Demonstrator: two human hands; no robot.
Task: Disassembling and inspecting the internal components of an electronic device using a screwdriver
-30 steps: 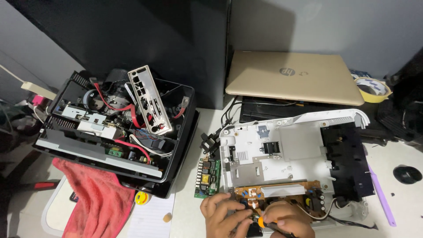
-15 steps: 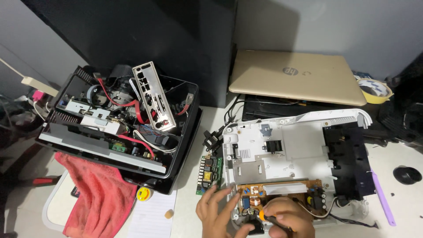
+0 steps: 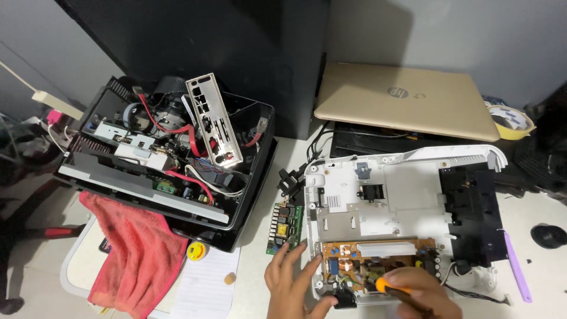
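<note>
Two hands are being worked at the desk's near edge. The left hand (image 3: 290, 282) is being pressed, fingers spread and gripping nothing, against the white printer chassis (image 3: 390, 204). An orange-handled screwdriver (image 3: 387, 286) is being gripped in the closed fingers of the right hand (image 3: 422, 289), tip hidden, over the brown power board (image 3: 378, 263) seated in the chassis's near corner. Board fasteners are probably being worked on; the chassis needs steadying. A green circuit board (image 3: 284, 227) is lying just left.

Grey wall (image 3: 460, 35), white desk (image 3: 266, 277), dim light

white ribbed label (image 3: 334, 201) on printer base (image 3: 407, 201)
</note>
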